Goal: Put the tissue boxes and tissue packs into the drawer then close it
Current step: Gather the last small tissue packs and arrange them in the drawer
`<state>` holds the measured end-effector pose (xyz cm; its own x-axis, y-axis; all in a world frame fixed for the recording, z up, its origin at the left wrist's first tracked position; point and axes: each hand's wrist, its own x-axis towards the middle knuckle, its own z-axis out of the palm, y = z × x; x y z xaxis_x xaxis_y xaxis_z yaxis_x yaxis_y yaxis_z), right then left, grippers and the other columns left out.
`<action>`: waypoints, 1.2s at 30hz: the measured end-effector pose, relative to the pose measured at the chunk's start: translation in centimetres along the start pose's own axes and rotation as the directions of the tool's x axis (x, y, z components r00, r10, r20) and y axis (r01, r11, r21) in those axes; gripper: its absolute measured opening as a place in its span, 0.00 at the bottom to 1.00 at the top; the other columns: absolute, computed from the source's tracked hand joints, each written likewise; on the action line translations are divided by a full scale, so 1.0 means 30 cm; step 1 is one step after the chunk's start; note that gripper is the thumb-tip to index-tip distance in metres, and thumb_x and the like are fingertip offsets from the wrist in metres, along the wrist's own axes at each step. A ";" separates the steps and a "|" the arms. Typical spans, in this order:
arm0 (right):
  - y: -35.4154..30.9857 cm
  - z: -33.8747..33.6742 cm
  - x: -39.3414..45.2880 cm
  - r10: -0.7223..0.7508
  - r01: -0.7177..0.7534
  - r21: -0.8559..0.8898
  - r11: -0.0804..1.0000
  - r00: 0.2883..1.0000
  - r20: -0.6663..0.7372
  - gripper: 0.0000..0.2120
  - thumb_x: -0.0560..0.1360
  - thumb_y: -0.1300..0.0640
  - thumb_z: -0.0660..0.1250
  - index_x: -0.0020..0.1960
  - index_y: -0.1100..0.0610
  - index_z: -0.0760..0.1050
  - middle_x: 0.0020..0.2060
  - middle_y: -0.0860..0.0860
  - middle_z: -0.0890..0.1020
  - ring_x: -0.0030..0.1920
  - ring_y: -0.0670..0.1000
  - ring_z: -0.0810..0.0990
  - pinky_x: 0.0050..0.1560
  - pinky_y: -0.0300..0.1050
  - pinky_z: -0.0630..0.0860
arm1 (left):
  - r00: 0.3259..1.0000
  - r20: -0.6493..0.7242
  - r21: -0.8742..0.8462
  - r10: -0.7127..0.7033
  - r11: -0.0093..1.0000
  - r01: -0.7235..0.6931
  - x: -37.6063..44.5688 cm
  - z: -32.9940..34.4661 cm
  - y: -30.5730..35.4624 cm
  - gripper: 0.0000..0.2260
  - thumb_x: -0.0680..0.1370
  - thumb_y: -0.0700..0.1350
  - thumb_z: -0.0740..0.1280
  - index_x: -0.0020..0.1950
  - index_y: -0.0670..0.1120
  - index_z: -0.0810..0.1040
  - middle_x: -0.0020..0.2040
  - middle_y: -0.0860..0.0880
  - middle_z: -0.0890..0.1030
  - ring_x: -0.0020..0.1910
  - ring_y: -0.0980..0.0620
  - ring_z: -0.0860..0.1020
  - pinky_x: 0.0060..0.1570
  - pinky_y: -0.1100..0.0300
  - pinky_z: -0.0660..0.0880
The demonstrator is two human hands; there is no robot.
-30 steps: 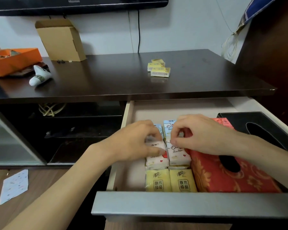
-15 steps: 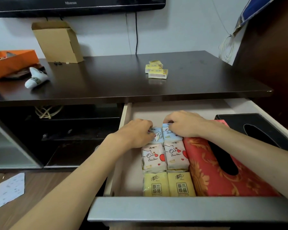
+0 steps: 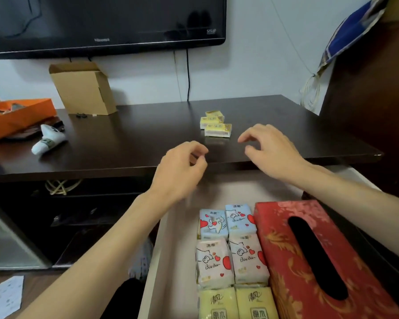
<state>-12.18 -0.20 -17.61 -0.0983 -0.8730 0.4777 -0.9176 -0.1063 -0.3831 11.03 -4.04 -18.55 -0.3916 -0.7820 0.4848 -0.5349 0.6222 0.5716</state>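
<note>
Left fingers: your left hand (image 3: pixel 180 166) is curled, with the fingertips bent in near the thumb. It holds nothing that you can see.
Right fingers: your right hand (image 3: pixel 271 150) is a bit open, fingers spread and bent down. It holds nothing.
Where your hands are: both hang over the near edge of the dark table (image 3: pixel 136 139), with the right one closer to the packs.
Packs left: three small yellow tissue packs (image 3: pixel 215 126) sit in a little pile on the table, just past your right hand.
Packs put away: six tissue packs (image 3: pixel 230 256) lie in two neat rows in the drawer (image 3: pixel 171 261).
Boxes: the red tissue box (image 3: pixel 286 249) lies right beside them.
Slip risk: the yellow packs are small and stacked, so a fast grab could knock one away.
Fit risk: the rows are tight, so a pack left sticking up could stop the drawer from shutting.
Pinch risk: keep your fingers out when you push it shut.
</note>
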 end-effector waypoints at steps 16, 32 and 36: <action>0.134 0.163 0.337 0.126 -0.128 0.003 0.992 0.982 0.142 0.29 0.79 0.64 0.59 0.79 0.55 0.63 0.78 0.53 0.67 0.78 0.56 0.61 0.74 0.54 0.63 | 0.984 0.146 0.614 0.104 0.770 -0.172 0.397 0.109 -0.224 0.21 0.79 0.54 0.58 0.69 0.47 0.73 0.61 0.45 0.71 0.61 0.43 0.68 0.60 0.48 0.69; 0.064 0.194 0.403 0.028 -0.007 -0.182 0.983 0.993 0.114 0.07 0.77 0.50 0.67 0.50 0.53 0.80 0.62 0.51 0.78 0.64 0.56 0.76 0.55 0.52 0.76 | 0.997 0.008 0.470 -0.071 0.880 0.059 0.371 0.083 -0.239 0.33 0.64 0.77 0.64 0.56 0.53 0.75 0.55 0.49 0.74 0.58 0.46 0.72 0.54 0.48 0.73; 0.085 0.155 0.340 0.045 -0.035 -0.080 0.996 0.991 0.126 0.07 0.74 0.49 0.70 0.47 0.50 0.75 0.49 0.49 0.81 0.51 0.56 0.79 0.49 0.53 0.76 | 0.995 0.059 0.300 -0.084 0.952 0.062 0.371 0.079 -0.250 0.26 0.65 0.72 0.70 0.52 0.54 0.74 0.58 0.51 0.73 0.62 0.48 0.69 0.56 0.50 0.74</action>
<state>-13.73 -11.59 -17.40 -0.0904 -0.9299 0.3564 -0.9415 -0.0369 -0.3350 8.92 -17.51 -19.02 -0.3890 -0.8321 0.3955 -0.7579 0.5330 0.3761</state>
